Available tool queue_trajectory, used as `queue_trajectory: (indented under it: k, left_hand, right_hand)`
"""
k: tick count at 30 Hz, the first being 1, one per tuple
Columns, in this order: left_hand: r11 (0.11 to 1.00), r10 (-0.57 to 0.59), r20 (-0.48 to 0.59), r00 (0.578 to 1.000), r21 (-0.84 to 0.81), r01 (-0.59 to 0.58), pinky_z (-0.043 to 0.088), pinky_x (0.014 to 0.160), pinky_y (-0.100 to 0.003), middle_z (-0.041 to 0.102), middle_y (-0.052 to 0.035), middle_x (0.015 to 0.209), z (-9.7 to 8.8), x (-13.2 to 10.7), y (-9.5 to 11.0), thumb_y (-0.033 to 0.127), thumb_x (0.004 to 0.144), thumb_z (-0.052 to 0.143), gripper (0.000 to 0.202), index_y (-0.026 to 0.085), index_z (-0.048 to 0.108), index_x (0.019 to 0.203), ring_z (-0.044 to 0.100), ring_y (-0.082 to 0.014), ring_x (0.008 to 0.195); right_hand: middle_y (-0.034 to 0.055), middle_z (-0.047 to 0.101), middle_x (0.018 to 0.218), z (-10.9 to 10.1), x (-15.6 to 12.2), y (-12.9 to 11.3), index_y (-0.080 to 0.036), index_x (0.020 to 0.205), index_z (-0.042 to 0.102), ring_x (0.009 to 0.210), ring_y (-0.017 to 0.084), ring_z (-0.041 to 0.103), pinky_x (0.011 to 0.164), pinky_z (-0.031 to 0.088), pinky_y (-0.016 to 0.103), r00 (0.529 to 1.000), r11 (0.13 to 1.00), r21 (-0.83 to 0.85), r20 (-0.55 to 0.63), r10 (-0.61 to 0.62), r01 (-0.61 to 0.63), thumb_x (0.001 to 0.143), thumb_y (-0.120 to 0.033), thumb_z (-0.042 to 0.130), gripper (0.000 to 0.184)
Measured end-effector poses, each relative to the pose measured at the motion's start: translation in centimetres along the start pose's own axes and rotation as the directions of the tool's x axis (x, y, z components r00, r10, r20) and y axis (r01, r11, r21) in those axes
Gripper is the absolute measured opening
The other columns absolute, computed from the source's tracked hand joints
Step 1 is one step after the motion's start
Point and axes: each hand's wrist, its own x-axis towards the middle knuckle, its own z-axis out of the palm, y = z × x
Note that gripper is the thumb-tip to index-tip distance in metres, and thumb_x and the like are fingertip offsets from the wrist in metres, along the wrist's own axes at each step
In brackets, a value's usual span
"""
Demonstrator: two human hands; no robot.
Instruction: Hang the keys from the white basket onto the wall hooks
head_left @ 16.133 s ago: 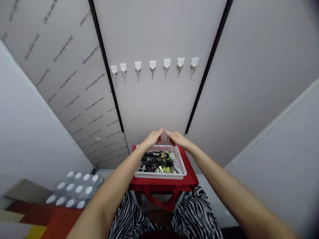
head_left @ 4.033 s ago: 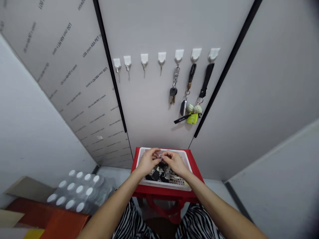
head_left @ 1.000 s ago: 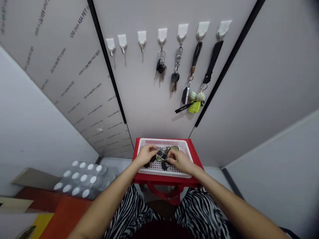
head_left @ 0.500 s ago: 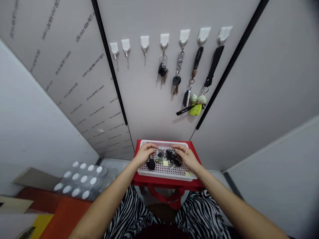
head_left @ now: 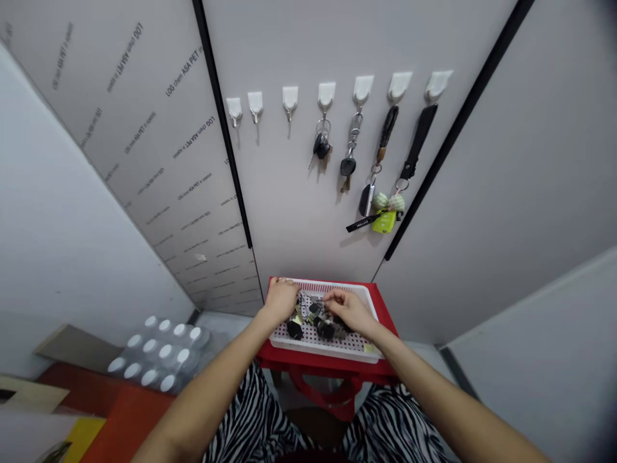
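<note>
A white perforated basket (head_left: 332, 348) stands on a red stool (head_left: 328, 368) against the wall and holds a small pile of keys (head_left: 311, 318) with black fobs. My left hand (head_left: 280, 300) rests at the basket's left side, fingers curled on the keys. My right hand (head_left: 348, 310) reaches in from the right, fingers pinched over the pile; what each hand grips is hidden. Above, a row of white wall hooks (head_left: 290, 97) runs across the panel. The right ones carry key sets (head_left: 322, 145), among them a black strap with a green fob (head_left: 384, 222).
A shrink-wrapped pack of bottles (head_left: 161, 352) lies on the floor at the left, next to red and yellow boards (head_left: 96, 411). Black vertical strips (head_left: 226, 128) divide the wall panels. My knees in zebra-striped cloth (head_left: 270, 418) are under the stool.
Since 16 seconds ago several key sets have appeared on the right-hand hooks, and the basket pile has shrunk. In the last second both hands stayed in the basket, shifting among the keys.
</note>
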Motion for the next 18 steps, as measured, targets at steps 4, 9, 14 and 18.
queue_trajectory:
  k: [4,9,14,18]
  left_hand:
    - [1.000,0.008,-0.012,1.000,-0.017,-0.008,0.025,0.072,-0.033,0.058,-0.0072,0.072,-0.2,0.3,0.3,0.021,0.067,0.039,0.019,0.017,0.057,0.062,0.048,-0.0176,0.076]
    - [0.953,-0.045,-0.027,0.999,-0.300,0.035,0.031,0.056,-0.022,0.057,-0.0019,0.065,-0.9,0.4,0.1,0.026,0.069,0.033,0.023,0.018,0.054,0.066,0.048,-0.0117,0.061]
    - [0.867,-0.071,-0.043,0.997,-0.496,0.041,0.031,0.051,-0.019,0.052,0.0001,0.057,-0.4,0.3,0.3,0.025,0.067,0.034,0.022,0.015,0.052,0.061,0.044,-0.0095,0.056]
    - [0.774,-0.101,-0.062,0.993,-0.632,0.039,0.032,0.053,-0.018,0.051,0.0006,0.057,-0.7,0.1,0.5,0.023,0.065,0.035,0.020,0.013,0.052,0.060,0.044,-0.0087,0.056]
  right_hand:
    - [-0.0035,0.046,0.050,0.3,0.0,0.1,-0.015,0.066,0.050,0.043,0.007,0.041,0.042,0.031,0.019,0.998,0.982,-0.180,0.025,-0.050,0.054,0.061,-0.023,0.041,0.013]
    - [0.0044,0.057,0.073,0.5,0.3,-0.8,-0.015,0.079,0.053,0.068,0.014,0.049,0.063,0.036,0.025,0.975,0.851,-0.480,0.045,-0.218,0.212,0.062,-0.021,0.041,0.022]
    - [0.0071,0.056,0.082,1.8,1.4,-0.7,-0.015,0.089,0.050,0.075,0.017,0.048,0.068,0.034,0.027,0.964,0.736,-0.630,0.080,-0.254,0.246,0.060,-0.018,0.043,0.030]
    - [0.0022,0.054,0.061,2.4,1.7,-0.1,-0.015,0.064,0.050,0.059,0.012,0.047,0.056,0.034,0.023,0.969,0.780,-0.577,0.104,-0.226,0.243,0.063,-0.021,0.039,0.013]
